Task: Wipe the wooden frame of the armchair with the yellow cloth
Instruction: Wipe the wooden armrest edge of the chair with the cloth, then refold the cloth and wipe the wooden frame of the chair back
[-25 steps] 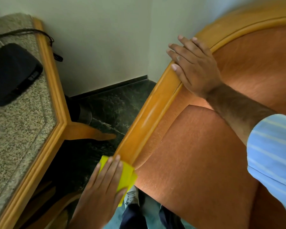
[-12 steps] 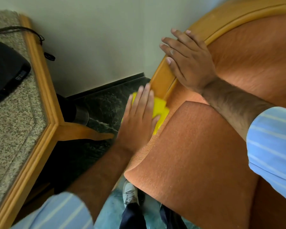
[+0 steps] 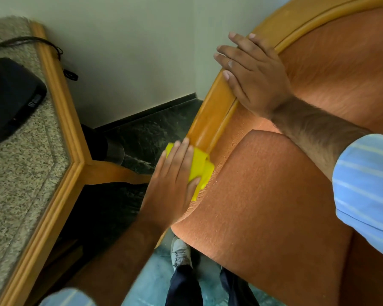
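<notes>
The armchair's curved wooden frame [image 3: 210, 115] runs from the top right down to the middle, bordering orange upholstery [image 3: 263, 195]. My left hand [image 3: 173, 184] lies flat on the folded yellow cloth [image 3: 200, 166], pressing it against the lower stretch of the frame. The cloth sticks out past my fingers on the right. Higher up the rail, my right hand [image 3: 254, 76] rests over the frame with its fingers draped across the wood, holding the chair steady.
A granite-topped table with a wooden edge [image 3: 60, 129] stands close on the left, carrying a black device [image 3: 9, 96] and a cable. Pale walls meet in a corner behind. Dark marble floor [image 3: 146, 133] lies between table and chair. My shoe [image 3: 179, 252] shows below.
My left hand slid the cloth up the frame from its low end to near my right hand, then came partway back down. My right hand has kept its place on the rail.
</notes>
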Tool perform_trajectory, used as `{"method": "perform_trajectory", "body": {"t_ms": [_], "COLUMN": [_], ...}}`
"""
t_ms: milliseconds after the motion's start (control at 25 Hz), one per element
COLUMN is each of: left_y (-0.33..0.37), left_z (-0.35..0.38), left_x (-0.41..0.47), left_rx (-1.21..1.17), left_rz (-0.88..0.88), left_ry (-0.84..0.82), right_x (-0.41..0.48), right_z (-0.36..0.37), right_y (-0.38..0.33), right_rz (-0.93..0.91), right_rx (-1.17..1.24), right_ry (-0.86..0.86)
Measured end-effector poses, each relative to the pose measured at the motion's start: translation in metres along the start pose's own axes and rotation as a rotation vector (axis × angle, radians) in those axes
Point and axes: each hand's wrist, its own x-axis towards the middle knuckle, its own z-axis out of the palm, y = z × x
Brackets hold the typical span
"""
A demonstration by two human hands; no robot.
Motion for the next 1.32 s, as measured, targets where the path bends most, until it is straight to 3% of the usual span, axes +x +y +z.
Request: {"method": "perform_trajectory", "body": {"t_ms": [160,280,360,400,520,600,720,920,1040,1320], "left_y": [-0.005,-0.007,-0.017,-0.023,-0.032,-0.036,-0.038,-0.001,0.054,0.236], "left_z": [-0.003,-0.014,-0.023,-0.028,-0.034,-0.034,-0.049,-0.08,-0.092,-0.077], "left_x": [-0.017,-0.013,-0.012,-0.009,-0.001,0.002,0.009,0.035,0.06,0.093], "left_rx": [-0.008,-0.39,-0.682,-0.809,-1.187,-1.18,-1.18,-1.386,-1.445,-1.258], "left_rz": [-0.01,-0.151,-0.451,-0.601,-0.824,-0.803,-0.764,-0.6,-0.419,-0.048], "left_ry": [-0.099,0.007,0.094,0.058,-0.193,-0.214,-0.126,-0.149,-0.267,-0.392], "right_x": [0.002,-0.005,-0.034,-0.054,-0.101,-0.112,-0.11,-0.127,-0.165,-0.295], "right_z": [-0.003,-0.016,-0.025,-0.029,-0.046,-0.049,-0.044,-0.082,-0.118,-0.214], "right_y": [0.0,-0.024,-0.071,-0.103,-0.211,-0.25,-0.246,-0.192,-0.144,-0.047], "right_rz": [0.009,0.223,0.493,0.643,1.125,1.381,1.583,1.609,1.578,1.604], "right_rx": [0.003,0.075,0.31,0.488,1.183,1.405,1.517,1.755,1.618,1.179], "right_ry": [-0.062,-0.064,0.093,0.143,-0.041,-0.073,-0.03,0.131,0.31,0.702]}}
